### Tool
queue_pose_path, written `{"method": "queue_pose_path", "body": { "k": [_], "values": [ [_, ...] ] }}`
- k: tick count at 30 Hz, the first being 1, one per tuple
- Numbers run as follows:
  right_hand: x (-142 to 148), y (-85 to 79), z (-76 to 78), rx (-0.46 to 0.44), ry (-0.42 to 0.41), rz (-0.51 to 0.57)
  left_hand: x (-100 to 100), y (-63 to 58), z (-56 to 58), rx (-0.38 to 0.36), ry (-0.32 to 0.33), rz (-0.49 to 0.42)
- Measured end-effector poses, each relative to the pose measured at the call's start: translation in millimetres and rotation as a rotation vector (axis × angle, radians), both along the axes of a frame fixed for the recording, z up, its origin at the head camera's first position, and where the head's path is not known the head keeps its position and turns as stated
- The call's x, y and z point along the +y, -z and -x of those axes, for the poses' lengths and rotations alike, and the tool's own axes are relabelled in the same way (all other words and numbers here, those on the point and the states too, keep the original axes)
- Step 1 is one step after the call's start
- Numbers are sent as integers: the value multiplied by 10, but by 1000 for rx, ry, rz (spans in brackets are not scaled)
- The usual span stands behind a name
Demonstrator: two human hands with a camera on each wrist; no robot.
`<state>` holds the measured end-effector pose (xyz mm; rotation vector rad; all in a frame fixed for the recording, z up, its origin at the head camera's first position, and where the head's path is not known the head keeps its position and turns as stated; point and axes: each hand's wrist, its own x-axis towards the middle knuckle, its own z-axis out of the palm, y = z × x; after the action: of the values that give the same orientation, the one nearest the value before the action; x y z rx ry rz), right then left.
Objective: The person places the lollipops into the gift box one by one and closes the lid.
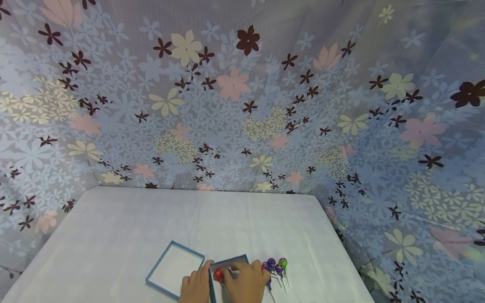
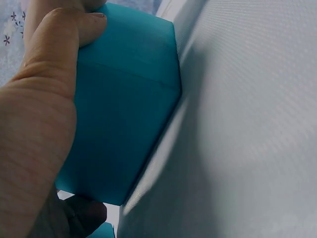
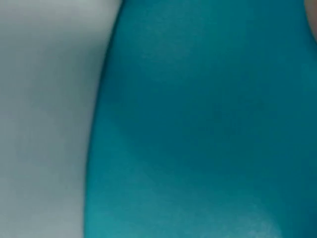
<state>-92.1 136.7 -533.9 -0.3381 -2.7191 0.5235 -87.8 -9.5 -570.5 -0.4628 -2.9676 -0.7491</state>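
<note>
A red-wrapped lollipop [image 1: 218, 275] is inside the open blue box [image 1: 227, 260]. My right hand [image 1: 248, 284] reaches into that box and holds the lollipop, its thumb and bent fingers at the candy end; the palm hides most of the stick. On the box's left side my left hand [image 1: 195, 286] steadies it, fingers along the wall. The left wrist view has the thumb [image 2: 91, 27] on the teal outer wall of the box [image 2: 124, 114]. In the right wrist view the teal wall [image 3: 198, 124] fills most of the picture, with only a sliver of skin at the upper right.
To the left of the box lies a blue-rimmed lid [image 1: 159, 263], white inside. Several lollipops [image 1: 279, 269] in purple and green wrappers lie right of the box, sticks toward me. A white cloth [image 1: 212, 219] covers the table; flowered curtains [image 1: 227, 118] stand behind and at the sides.
</note>
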Motion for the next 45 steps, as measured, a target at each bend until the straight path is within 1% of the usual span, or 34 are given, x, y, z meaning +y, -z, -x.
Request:
{"method": "queue_pose_path", "body": {
  "k": [2, 7, 13, 15, 17, 19, 23, 26, 29, 34, 36, 40, 45],
  "values": [
    [8, -4, 0, 2, 7, 20, -6, 3, 0, -11, 2, 2],
    [42, -51, 1, 3, 5, 56, -15, 27, -8, -5, -2, 7],
    [109, -146, -12, 53, 5, 82, -26, 17, -8, -23, 2, 16],
    [149, -160, -7, 65, 25, 80, -26, 13, -7, -21, 2, 21],
    [210, -178, 6, 75, 49, 96, -22, 15, -10, -11, -2, 18],
    [284, -204, 14, 82, 80, 111, -25, 15, -8, -16, 2, 22],
    [464, -215, 25, 147, 122, 115, -4, 66, -15, 73, -26, 43],
    [588, -204, 20, 170, 140, 118, 12, 104, -20, 143, -53, 58],
    [681, -218, 19, 137, 166, 132, 9, 103, -11, 122, -41, 50],
    [805, -189, 52, 92, 230, 110, -9, 63, 14, 18, -14, 44],
    [843, -157, 68, 73, 255, 97, -14, 47, 20, -3, -14, 38],
    [894, -100, 89, 36, 282, 92, -11, 38, 20, 14, -18, 33],
    [947, -66, 93, 31, 299, 106, -13, 53, 10, 41, -23, 55]
  ]
}}
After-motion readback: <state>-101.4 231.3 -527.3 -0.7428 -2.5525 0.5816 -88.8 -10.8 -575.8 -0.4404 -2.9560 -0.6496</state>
